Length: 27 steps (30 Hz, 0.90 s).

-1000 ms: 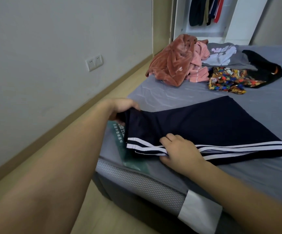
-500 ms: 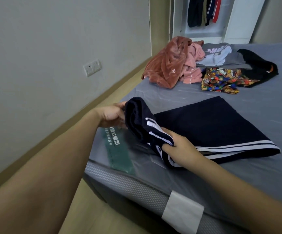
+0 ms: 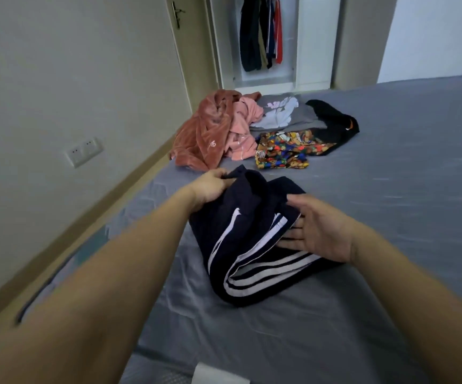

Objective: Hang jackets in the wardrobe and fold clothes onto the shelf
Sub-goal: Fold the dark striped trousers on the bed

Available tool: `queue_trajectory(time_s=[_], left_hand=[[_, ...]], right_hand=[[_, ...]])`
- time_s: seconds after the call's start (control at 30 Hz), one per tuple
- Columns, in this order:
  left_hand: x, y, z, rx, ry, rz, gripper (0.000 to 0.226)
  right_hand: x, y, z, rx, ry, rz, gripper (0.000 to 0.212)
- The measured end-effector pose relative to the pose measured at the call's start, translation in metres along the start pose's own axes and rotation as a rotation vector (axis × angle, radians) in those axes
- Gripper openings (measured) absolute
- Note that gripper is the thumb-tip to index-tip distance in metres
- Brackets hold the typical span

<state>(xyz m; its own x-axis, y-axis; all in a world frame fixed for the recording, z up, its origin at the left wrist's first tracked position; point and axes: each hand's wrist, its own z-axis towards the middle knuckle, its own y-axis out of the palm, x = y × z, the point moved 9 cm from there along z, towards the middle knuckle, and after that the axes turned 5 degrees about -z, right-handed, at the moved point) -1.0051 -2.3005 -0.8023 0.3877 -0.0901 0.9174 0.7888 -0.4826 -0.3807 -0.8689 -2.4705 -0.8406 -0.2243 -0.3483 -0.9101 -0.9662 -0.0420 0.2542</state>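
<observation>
Trousers [image 3: 252,245] now doubled on grey bed [image 3: 390,189]; left fingers [image 3: 218,176] grip, right [image 3: 293,234] flat.

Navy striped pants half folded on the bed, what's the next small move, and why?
Probably press the right hand flat on the navy striped pants and smooth the fold down. The left hand has a grip on the far edge, the right lies open on the stripes, and the bundle looks bulged and uneven on the bed, too loose to carry to the shelf.

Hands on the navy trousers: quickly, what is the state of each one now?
Left hand: closed, grip on the far edge of the navy striped trousers.
Right hand: open, fingers straight, resting against the trousers.
</observation>
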Motion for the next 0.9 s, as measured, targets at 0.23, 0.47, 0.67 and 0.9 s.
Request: queue_trajectory(time_s=[0.23,0.47,0.67,0.9], left_hand=[[-0.024,0.038,0.027,0.102,-0.035,0.818,0.043],[-0.013,0.022,0.012,0.019,-0.198,0.180,0.037],[-0.038,0.036,-0.009,-0.285,-0.257,0.462,0.018],[-0.033,0.047,0.023,-0.187,-0.047,0.815,0.045]], right_hand=[[0.019,0.008,0.013,0.137,0.145,-0.380,0.126],[0.005,-0.024,0.021,0.350,0.081,-0.506,0.047],[-0.016,-0.071,0.002,0.445,0.115,-0.627,0.039],[-0.015,-0.103,0.004,0.521,0.043,-0.362,0.029]])
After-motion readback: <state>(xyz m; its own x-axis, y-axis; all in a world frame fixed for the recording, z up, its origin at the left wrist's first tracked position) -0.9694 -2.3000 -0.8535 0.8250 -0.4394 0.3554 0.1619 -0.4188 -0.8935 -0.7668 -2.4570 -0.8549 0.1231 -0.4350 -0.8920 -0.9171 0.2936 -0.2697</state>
